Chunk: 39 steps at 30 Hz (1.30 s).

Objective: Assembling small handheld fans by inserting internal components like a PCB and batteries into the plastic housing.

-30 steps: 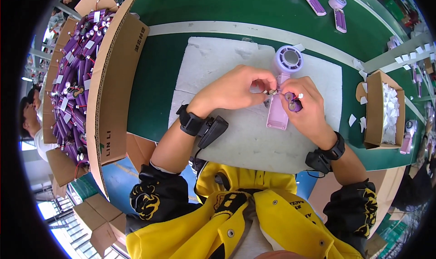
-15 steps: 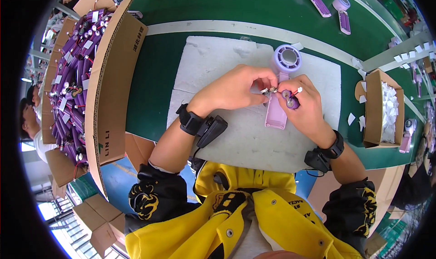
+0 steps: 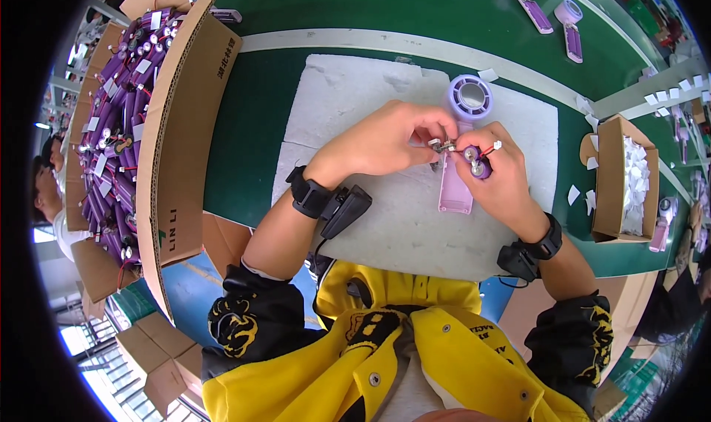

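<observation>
L hand (image 3: 400,139) narrow: thumb + fingertips pinched on small wired part (image 3: 442,147), over fan handle. R hand (image 3: 502,172) curled round purple battery pack (image 3: 478,166), its red lead + white plug poking out; index + thumb close by wired part. Pink-purple fan (image 3: 455,192) lies on white foam pad (image 3: 355,233), head away from wearer; hands hide upper handle.

Around: tall carton (image 3: 185,144) close on L, full of purple packs (image 3: 118,181) w/ white tags. Small box (image 3: 611,185) on R w/ white slips (image 3: 635,189), loose scraps (image 3: 574,194) beside it. Two more fans (image 3: 533,13) far side of green bench (image 3: 318,7), another nr R edge (image 3: 661,226).

Writing: dark lettering on carton's bench-facing wall; also on yellow-black jacket (image 3: 474,355).
</observation>
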Each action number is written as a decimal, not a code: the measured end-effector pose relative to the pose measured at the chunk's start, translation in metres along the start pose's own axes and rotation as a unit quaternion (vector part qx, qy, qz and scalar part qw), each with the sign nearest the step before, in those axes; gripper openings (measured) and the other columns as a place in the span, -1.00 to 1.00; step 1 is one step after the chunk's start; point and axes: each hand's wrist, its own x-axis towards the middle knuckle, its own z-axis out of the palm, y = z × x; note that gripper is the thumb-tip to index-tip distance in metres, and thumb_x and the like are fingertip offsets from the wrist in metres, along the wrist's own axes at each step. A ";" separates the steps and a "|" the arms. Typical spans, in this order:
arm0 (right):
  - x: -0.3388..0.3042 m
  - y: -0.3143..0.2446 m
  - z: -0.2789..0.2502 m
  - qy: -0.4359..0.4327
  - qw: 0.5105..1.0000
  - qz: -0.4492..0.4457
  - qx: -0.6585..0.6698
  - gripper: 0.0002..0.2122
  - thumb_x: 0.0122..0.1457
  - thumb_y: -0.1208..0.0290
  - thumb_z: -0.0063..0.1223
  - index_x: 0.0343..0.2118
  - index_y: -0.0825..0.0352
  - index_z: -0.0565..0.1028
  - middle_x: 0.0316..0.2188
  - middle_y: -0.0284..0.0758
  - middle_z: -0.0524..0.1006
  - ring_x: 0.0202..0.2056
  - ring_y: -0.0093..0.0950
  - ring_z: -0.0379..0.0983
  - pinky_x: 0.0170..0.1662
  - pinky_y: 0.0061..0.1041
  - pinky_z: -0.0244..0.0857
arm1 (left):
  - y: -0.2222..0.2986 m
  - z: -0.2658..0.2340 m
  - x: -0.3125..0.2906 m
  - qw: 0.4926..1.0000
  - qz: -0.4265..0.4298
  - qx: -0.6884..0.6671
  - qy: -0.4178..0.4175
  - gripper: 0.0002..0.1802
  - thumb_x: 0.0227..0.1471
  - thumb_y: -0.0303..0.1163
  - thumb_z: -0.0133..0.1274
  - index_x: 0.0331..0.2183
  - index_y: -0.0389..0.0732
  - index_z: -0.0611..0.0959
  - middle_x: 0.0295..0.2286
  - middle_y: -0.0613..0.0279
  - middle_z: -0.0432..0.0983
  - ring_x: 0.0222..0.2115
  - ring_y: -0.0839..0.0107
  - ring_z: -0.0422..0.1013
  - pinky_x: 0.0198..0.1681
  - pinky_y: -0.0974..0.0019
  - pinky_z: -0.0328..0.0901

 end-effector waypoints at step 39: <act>-0.005 0.004 -0.006 0.065 0.975 0.125 0.172 -0.89 0.14 0.52 0.17 -0.34 0.41 0.46 -0.43 -0.40 0.49 -0.39 -0.63 0.42 -0.37 -0.61 0.32 | 0.003 0.000 0.001 0.999 0.004 0.043 0.016 -0.71 -0.08 -0.70 0.15 -0.23 -0.26 0.61 -0.30 0.28 0.52 -0.30 0.48 0.45 -0.16 0.39 0.42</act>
